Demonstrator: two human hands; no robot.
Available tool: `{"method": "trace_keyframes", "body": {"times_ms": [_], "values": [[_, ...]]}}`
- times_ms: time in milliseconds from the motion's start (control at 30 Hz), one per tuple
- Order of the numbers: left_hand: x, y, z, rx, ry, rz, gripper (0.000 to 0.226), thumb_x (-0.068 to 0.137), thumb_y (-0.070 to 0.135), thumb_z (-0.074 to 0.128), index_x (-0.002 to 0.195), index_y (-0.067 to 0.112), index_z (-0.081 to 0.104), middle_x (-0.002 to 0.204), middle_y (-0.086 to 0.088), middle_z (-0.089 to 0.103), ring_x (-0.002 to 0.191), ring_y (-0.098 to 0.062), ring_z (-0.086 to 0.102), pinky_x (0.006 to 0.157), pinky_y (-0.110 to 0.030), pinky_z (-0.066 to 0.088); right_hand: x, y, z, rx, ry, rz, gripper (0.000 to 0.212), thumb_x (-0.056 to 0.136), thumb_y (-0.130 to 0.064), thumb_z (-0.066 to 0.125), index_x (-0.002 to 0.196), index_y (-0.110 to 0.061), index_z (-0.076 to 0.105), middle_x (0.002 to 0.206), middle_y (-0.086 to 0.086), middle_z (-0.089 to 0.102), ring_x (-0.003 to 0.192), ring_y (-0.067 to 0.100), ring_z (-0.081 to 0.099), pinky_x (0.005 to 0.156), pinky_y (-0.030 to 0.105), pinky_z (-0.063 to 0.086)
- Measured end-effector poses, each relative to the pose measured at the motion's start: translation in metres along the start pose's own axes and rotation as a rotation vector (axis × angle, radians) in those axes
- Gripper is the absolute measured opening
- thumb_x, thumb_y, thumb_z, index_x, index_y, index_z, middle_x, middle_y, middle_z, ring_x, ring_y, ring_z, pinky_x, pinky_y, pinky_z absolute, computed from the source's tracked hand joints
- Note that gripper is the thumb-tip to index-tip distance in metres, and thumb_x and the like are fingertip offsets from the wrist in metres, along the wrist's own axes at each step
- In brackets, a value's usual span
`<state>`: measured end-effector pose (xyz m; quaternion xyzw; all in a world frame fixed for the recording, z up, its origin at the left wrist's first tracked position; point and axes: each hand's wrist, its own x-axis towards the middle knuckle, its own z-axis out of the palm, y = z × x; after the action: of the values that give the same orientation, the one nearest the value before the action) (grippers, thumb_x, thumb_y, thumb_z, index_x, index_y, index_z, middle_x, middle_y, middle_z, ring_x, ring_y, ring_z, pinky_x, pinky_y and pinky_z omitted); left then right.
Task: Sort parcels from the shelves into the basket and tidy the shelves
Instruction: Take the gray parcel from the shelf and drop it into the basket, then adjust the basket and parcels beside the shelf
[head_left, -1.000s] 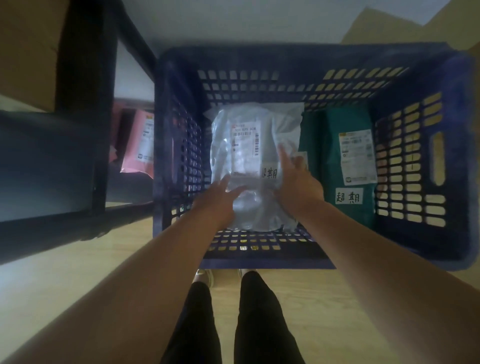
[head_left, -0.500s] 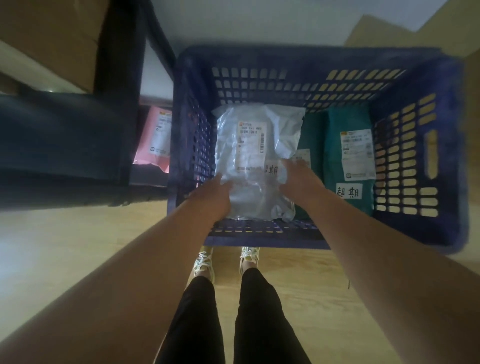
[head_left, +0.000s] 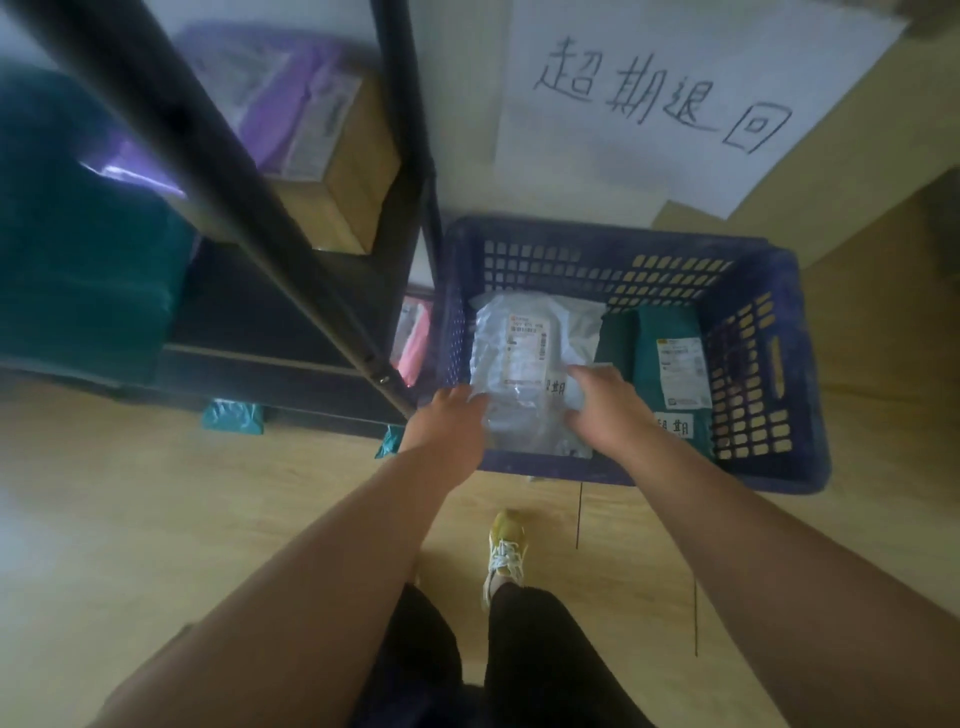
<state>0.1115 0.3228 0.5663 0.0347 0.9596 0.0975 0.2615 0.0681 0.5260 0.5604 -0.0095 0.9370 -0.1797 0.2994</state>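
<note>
A dark blue slatted basket stands on the wooden floor beside the black shelf unit. In it lies a grey plastic parcel with a white label, and to its right a green parcel, also labelled. My left hand touches the grey parcel's near left edge. My right hand rests on its near right edge, fingers bent downward over it. Both hands are inside the basket's front wall.
On the shelves sit a purple parcel on a cardboard box, a teal parcel and a pink parcel low down. A white handwritten sign hangs above the basket. My legs and one shoe are below.
The view has risen and pulled back, so the shelves and the sign now show. Both hands have slid toward the near end of the grey parcel, which stays flat in the basket.
</note>
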Motion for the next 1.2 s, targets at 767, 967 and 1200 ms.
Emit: {"method": "trace_keyframes", "body": {"times_ms": [767,967,1200], "values": [[-0.303,-0.311,0.025,-0.191,0.128,-0.365,0.041,0.098,0.021,0.045,0.139,0.020,0.045,0.137,-0.005,0.049,0.128,-0.027,0.044,0.105,-0.038,0.039,-0.149,-0.335,0.132,-0.323,-0.150,-0.366,0.065,0.088,-0.036,0.069,0.146,-0.020,0.044,0.148,0.007,0.039,0.138,0.025,0.039,0.113,0.033,0.033],[-0.343,-0.384,0.007,-0.201,0.159,-0.517,0.049,0.099,0.030,0.046,0.146,0.019,0.035,0.147,-0.008,0.041,0.136,-0.029,0.038,0.108,-0.039,0.034,-0.161,-0.434,0.173,-0.382,-0.222,-0.502,0.068,0.090,-0.038,0.067,0.150,-0.024,0.039,0.150,0.006,0.036,0.133,0.025,0.043,0.111,0.037,0.038],[-0.341,-0.461,-0.015,-0.192,0.182,-0.584,0.049,0.102,0.023,0.041,0.150,0.022,0.030,0.150,-0.006,0.038,0.138,-0.027,0.037,0.110,-0.039,0.034,-0.123,-0.528,0.199,-0.493,-0.290,-0.592,0.067,0.091,-0.037,0.065,0.150,-0.021,0.038,0.151,0.008,0.034,0.137,0.029,0.037,0.113,0.042,0.036]]}}
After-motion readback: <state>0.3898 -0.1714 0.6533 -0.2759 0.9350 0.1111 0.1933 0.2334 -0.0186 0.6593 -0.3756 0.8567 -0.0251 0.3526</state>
